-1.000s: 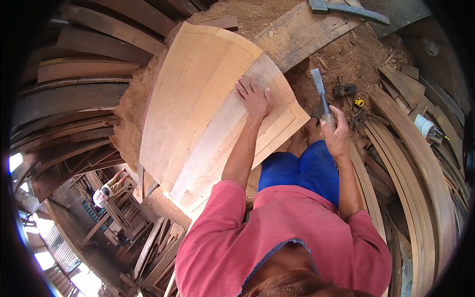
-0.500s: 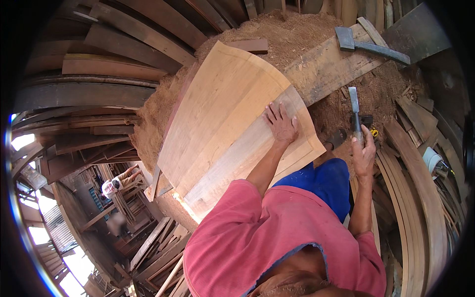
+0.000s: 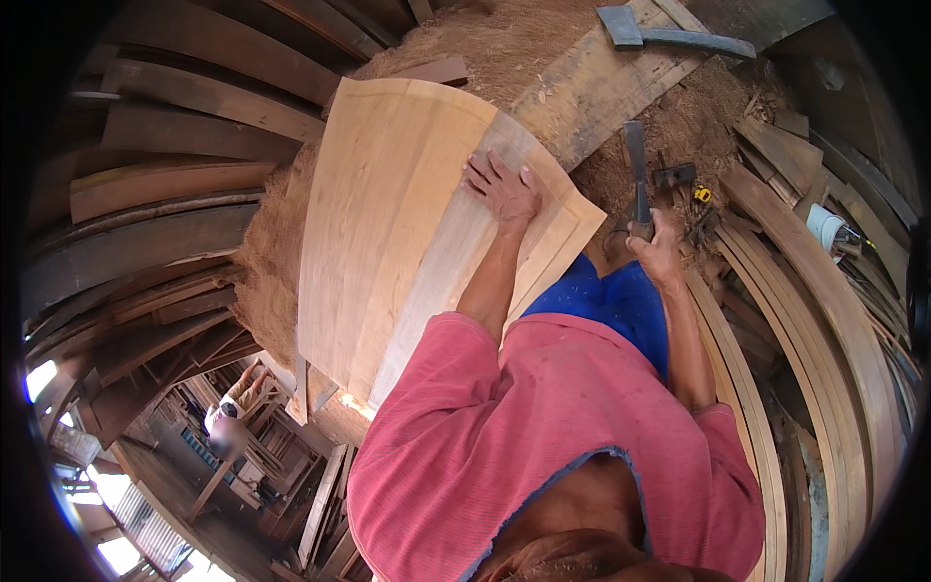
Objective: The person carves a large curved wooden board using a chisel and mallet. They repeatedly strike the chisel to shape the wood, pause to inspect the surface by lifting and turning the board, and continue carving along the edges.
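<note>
Wrapping its fingers around the handle of a chisel (image 3: 638,170), the right hand (image 3: 659,250) keeps a closed grip, with the blade pointing toward twelve o'clock. The left hand (image 3: 506,199) is flat, palm down and fingers a little spread, resting on the wooden panel (image 3: 388,194) without grasping it.

What has changed is the chisel: half a second ago its blade showed a pale, bright face, and now it looks dark, so the tool seems turned in the hand. The left hand has remained on the panel. I judge from this that the panel is being steadied, while the chisel is not cutting at this moment, because its blade is apart from the wood.

Seen from the right hand, the panel lies toward ten o'clock, its nearest corner close but not touching. Directly under the left palm, it spreads widely toward nine o'clock.

Farther out, a rough plank (image 3: 606,87) is at one o'clock from the left hand, with an axe-like tool (image 3: 693,41) beyond. A small yellow object (image 3: 702,194) lies at one o'clock from the right hand.
</note>
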`<state>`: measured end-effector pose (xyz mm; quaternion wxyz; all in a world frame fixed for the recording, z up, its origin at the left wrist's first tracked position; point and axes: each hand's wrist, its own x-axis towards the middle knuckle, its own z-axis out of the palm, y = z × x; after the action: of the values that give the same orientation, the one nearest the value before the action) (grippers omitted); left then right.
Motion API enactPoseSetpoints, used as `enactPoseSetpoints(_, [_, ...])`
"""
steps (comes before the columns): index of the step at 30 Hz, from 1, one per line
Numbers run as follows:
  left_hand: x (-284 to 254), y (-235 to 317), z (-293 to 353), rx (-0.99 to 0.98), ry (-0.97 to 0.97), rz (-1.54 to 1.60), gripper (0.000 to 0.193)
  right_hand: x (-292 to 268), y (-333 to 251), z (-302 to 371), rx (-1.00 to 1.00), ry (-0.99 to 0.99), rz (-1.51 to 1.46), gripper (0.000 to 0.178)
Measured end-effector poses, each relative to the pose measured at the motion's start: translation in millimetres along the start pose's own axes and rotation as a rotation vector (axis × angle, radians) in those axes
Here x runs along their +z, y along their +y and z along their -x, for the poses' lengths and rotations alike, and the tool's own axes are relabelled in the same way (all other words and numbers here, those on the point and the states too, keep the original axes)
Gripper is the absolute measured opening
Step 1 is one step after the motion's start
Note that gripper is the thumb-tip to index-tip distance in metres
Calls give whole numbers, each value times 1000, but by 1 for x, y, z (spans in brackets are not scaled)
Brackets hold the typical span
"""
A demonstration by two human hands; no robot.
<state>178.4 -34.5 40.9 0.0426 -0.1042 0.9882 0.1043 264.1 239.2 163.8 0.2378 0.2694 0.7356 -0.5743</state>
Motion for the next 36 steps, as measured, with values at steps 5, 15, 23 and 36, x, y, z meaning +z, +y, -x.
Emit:
enactPoseSetpoints(5, [-2,2,2,10,12,-24,86,67,87,-15,108,210,-58,36])
enactPoseSetpoints(15, [-25,-58,105,411,-227,-62,88,118,85,-66,234,241,-270,31])
enactPoseSetpoints(23, [-18,-69,102,290,-350,-202,91,108,52,-81,-13,285,183,46])
enactPoseSetpoints(36, [-50,-32,89,114,-522,-207,92,89,62,-108,-24,119,127,50])
